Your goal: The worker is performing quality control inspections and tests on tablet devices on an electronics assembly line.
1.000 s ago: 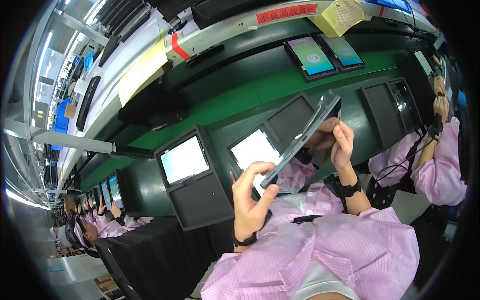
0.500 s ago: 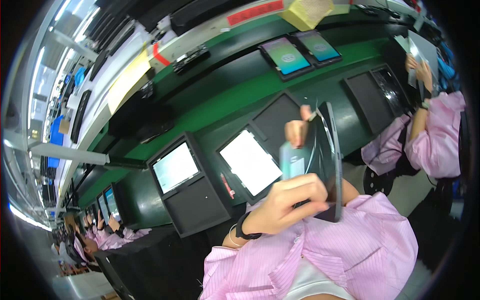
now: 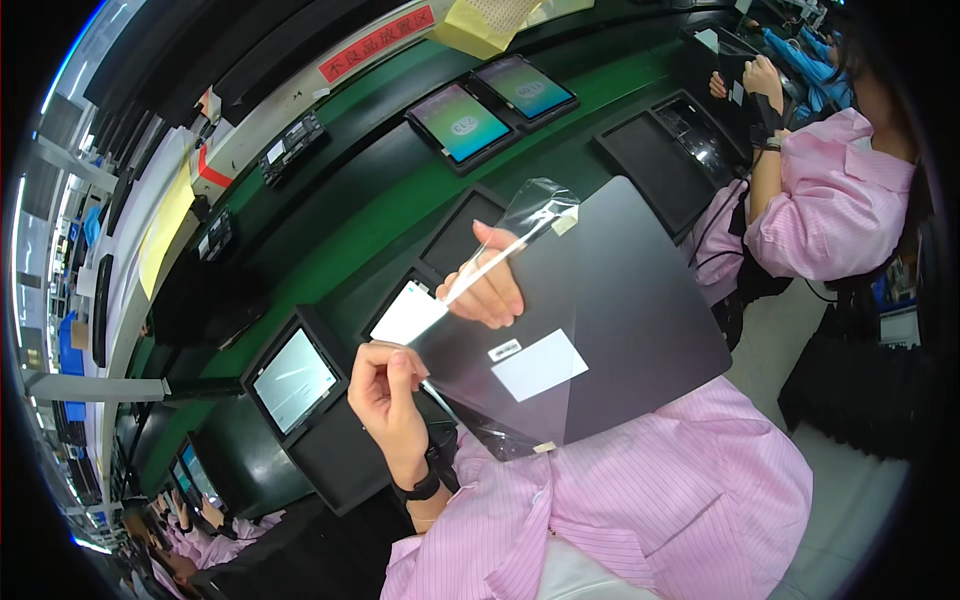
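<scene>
A large dark grey flat panel with rounded corners [image 3: 640, 300] is tilted in front of my chest. On its face are a blank white label [image 3: 540, 365] and a small barcode sticker [image 3: 505, 350]. A clear film [image 3: 535, 200] with pale tabs is lifted and bowed along the panel's left side. My left hand [image 3: 390, 395] is closed, pinching the film's edge between thumb and fingers. At the panel's upper left edge, my right hand [image 3: 485, 285] has its fingers curled against it, partly seen through the film. Its wrist is hidden behind the panel.
Lit tablets in black trays [image 3: 295, 380] stand on the green bench to the left, and two more screens [image 3: 460, 120] lie at the back. A black two-part tray [image 3: 660, 165] is at right, near a co-worker in a pink sleeve [image 3: 810, 200]. A yellow box [image 3: 480, 28] sits on the shelf.
The panel has turned from nearly edge-on to showing its broad face. My left hand has moved left with the film's edge. The view has shifted, so the bench appears further left.
</scene>
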### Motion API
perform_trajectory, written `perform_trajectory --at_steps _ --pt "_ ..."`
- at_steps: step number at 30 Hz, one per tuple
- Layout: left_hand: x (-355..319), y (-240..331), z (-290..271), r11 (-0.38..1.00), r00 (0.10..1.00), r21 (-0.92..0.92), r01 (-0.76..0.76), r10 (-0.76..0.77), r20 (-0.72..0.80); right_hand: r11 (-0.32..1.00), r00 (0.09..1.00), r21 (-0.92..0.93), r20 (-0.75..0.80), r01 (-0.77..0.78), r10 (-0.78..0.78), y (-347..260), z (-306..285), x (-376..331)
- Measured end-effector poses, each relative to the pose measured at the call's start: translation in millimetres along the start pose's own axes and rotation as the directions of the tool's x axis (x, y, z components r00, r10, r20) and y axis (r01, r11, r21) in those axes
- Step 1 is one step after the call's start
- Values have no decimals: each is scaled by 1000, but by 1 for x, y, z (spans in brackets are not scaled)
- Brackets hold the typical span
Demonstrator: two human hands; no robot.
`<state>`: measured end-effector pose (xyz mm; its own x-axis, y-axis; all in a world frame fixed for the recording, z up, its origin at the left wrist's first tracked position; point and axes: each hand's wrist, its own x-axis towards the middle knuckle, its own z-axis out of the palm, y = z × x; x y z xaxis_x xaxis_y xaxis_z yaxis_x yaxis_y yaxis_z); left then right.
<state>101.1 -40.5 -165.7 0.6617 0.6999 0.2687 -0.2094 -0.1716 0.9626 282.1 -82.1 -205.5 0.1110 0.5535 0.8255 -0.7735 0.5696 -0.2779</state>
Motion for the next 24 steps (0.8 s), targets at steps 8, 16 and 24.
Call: perform_trajectory --at_steps 8,16,24 --pt "22 4 -3 997 997 21 -70 69 33 985 987 132 99 115 -128 15 -27 8" --pt "60 26 -6 989 991 -149 -19 39 129 967 983 239 138 82 -118 17 -57 25" --pt "60 36 -11 973 991 -226 -48 75 115 996 997 59 -24 -67 69 -5 -50 11"
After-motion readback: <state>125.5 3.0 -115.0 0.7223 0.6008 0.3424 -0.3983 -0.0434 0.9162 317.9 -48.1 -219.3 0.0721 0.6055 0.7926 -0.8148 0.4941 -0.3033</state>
